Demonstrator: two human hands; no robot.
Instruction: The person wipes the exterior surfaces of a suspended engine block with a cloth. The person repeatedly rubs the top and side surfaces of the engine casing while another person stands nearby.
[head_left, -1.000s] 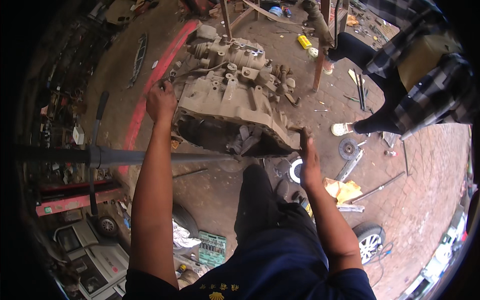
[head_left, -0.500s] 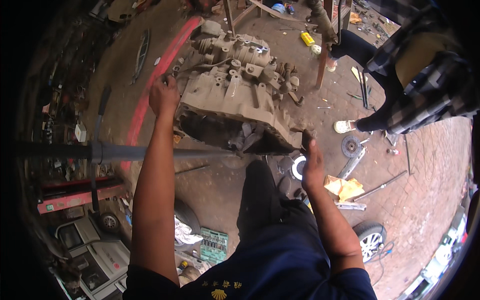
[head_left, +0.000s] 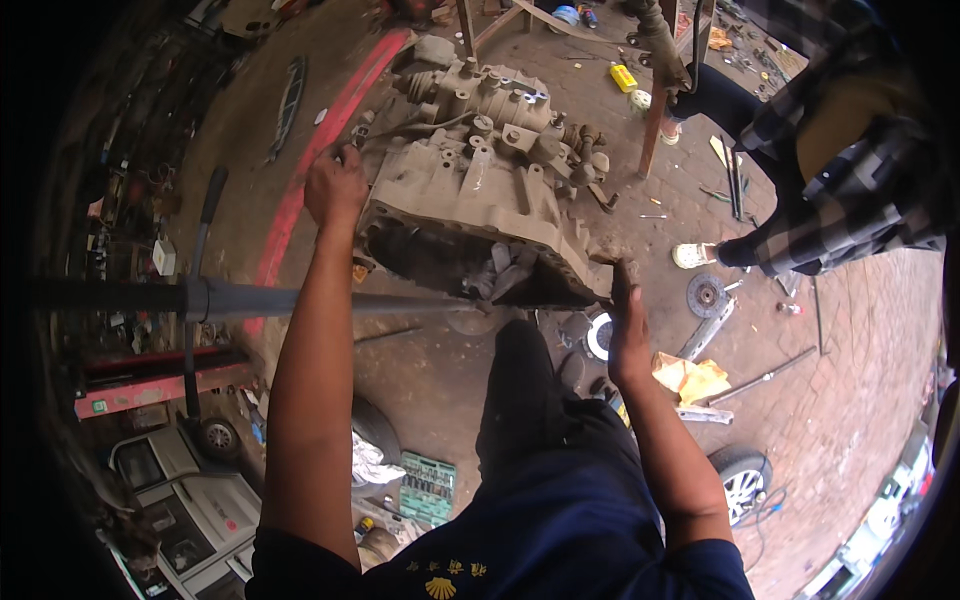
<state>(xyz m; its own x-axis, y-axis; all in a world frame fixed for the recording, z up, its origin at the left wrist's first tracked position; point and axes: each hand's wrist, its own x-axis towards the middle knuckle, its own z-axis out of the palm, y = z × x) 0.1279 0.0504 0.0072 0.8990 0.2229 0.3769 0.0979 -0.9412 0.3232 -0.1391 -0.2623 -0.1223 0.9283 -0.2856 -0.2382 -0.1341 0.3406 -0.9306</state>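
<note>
Dusty metal gearbox housing (head_left: 480,185): located in front of the worker, between both hands, its hollow end facing the worker's body. Left hand (head_left: 337,187): at the housing's left edge, fingers curled; I cannot tell whether they grip it. Right hand (head_left: 628,325): upright at the right corner of the flange, fingers nearly straight; its hold cannot be confirmed. Clutch disc (head_left: 707,295) and yellow cloth (head_left: 690,377): on the floor (head_left: 860,370), right. Second person in checked shirt (head_left: 855,205): beyond these.
</note>
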